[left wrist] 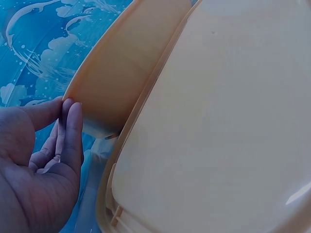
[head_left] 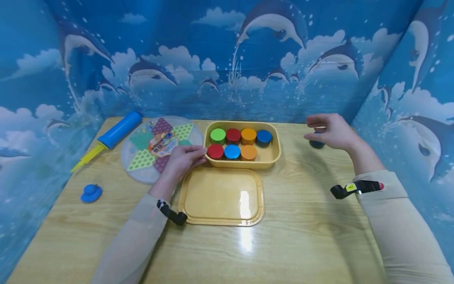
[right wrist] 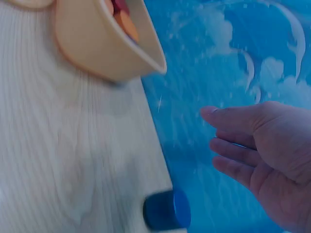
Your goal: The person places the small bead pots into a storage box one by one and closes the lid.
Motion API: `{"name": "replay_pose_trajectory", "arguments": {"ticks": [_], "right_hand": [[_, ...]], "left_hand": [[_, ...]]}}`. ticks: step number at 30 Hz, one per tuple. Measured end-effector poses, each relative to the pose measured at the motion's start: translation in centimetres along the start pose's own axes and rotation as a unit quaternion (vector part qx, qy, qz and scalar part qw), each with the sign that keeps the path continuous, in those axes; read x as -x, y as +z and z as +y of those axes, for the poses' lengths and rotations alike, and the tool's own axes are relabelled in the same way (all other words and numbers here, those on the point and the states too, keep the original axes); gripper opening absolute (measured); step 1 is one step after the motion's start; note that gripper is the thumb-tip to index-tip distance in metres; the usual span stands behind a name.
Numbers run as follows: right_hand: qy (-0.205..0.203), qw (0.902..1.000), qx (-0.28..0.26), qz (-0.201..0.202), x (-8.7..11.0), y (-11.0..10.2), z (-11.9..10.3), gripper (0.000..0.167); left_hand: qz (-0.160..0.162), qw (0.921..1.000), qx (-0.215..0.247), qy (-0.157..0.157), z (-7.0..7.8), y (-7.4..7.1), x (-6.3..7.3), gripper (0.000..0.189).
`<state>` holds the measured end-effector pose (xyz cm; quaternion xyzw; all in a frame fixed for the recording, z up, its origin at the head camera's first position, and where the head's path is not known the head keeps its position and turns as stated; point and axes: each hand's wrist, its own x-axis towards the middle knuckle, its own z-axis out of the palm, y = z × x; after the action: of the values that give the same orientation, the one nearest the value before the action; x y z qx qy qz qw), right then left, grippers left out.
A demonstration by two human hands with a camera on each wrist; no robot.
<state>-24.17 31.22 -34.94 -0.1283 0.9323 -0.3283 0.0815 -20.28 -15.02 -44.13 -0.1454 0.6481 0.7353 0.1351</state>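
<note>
A tan plastic box [head_left: 244,163] holds several round jars with coloured tops, among them a green jar [head_left: 218,135] and a dark blue jar [head_left: 264,137]. My left hand [head_left: 182,159] pinches the box's left rim between thumb and fingers, which the left wrist view also shows. In front of the box a tan lid [head_left: 221,197] lies on the table. At the right, another dark blue jar [right wrist: 166,209] stands on the table near its back edge. My right hand [right wrist: 265,150] hovers beside and above that jar, fingers extended and holding nothing.
Left of the box lies a round game board [head_left: 142,177] with a coloured star. Beyond it rests a blue pump [head_left: 120,129] with a yellow nozzle. A small blue object [head_left: 91,193] sits near the left edge. A dolphin-patterned curtain [head_left: 227,59] borders the table.
</note>
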Motion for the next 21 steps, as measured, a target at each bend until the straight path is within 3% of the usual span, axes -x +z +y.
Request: {"name": "replay_pose_trajectory", "arguments": {"ticks": [7,12,21], "right_hand": [[0.058,0.9980,0.021,0.012,0.1,-0.6,3.4,0.073],[0.098,0.9946,0.033,-0.009,-0.1,-0.2,5.7,0.081],[0.095,0.9947,0.039,-0.006,-0.5,1.5,8.3,0.084]], "left_hand": [[-0.005,1.0000,0.002,0.001,0.0,0.0,0.1,0.037],[-0.006,1.0000,0.005,-0.001,0.0,-0.1,0.2,0.037],[-0.006,1.0000,0.006,-0.004,0.1,0.0,0.1,0.035]]}}
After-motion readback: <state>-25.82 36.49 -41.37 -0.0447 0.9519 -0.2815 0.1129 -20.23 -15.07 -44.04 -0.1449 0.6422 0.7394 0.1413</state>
